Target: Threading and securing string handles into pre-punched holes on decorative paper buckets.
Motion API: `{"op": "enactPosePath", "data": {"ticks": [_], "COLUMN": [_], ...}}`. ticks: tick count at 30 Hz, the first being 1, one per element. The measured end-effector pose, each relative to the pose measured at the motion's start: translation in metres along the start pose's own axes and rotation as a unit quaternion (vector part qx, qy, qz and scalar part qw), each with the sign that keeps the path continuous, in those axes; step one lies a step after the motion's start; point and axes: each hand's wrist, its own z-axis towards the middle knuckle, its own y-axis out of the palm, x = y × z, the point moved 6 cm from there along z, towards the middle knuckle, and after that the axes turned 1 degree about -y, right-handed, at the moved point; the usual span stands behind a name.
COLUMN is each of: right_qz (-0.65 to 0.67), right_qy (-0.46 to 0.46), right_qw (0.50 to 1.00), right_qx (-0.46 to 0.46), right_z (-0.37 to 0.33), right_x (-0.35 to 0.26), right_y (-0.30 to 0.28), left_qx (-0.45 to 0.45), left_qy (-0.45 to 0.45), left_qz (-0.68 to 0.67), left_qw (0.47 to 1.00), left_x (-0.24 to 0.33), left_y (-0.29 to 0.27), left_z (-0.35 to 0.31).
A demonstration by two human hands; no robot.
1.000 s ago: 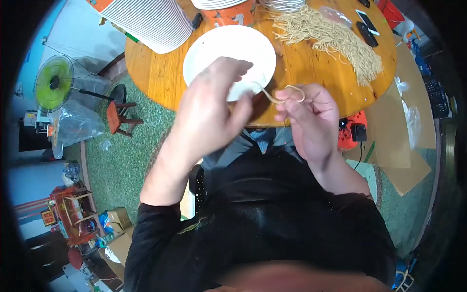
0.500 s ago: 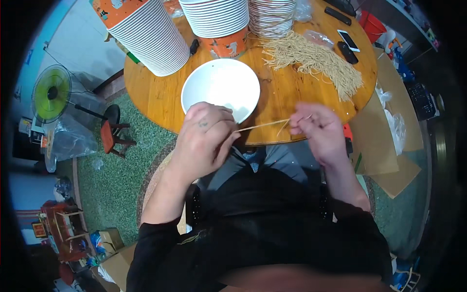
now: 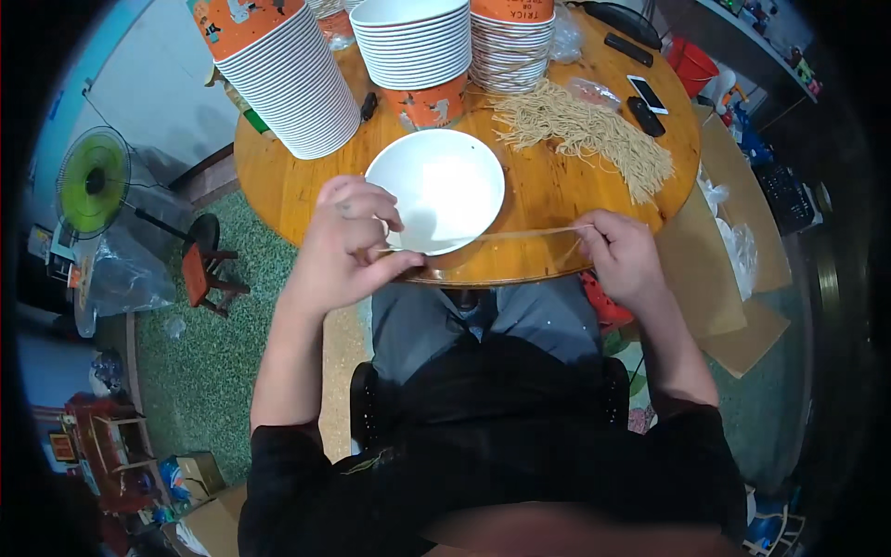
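My left hand [image 3: 348,251] and my right hand [image 3: 620,252] each pinch one end of a thin tan rubber band [image 3: 501,236], stretched taut between them over the near edge of a round wooden table [image 3: 548,200]. The band runs across the front rim of an empty white bowl [image 3: 434,190]. A heap of the same tan bands [image 3: 589,135] lies on the table beyond my right hand.
Tall stacks of white paper bowls with orange bases [image 3: 278,65] [image 3: 413,51] [image 3: 510,42] stand at the back of the table. Two phones [image 3: 647,104] lie at its right side. A green fan [image 3: 91,181] and a small red stool [image 3: 209,274] stand on the floor at left; cardboard [image 3: 733,278] at right.
My hands were close together a second ago with the band looped at my right fingers. They have since drawn apart, pulling the band into a long straight line over the bowl.
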Motion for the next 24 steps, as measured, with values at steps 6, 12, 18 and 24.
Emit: {"op": "enactPosePath", "data": {"ticks": [6,12,18,24], "right_qz": [0.233,0.549,0.62,0.639], "right_qy": [0.047,0.014,-0.029,-0.093], "right_qw": [0.945,0.779,0.746,0.737], "right_qx": [-0.224,-0.302,-0.242,-0.197], "right_z": [-0.01,-0.02,0.018,0.059], "right_x": [-0.002,-0.033,-0.073,-0.084], "right_y": [-0.007,0.008,0.011,-0.003], "left_qx": [0.004,0.214,0.261,0.094], "left_qy": [-0.051,-0.085,0.072,-0.044], "left_qz": [-0.104,0.18,0.123,0.144], "left_qw": [0.993,0.956,0.955,0.984], "left_x": [-0.039,-0.026,0.063,0.031], "left_y": [-0.016,-0.017,0.042,0.07], "left_z": [-0.005,-0.008,-0.036,-0.005]}}
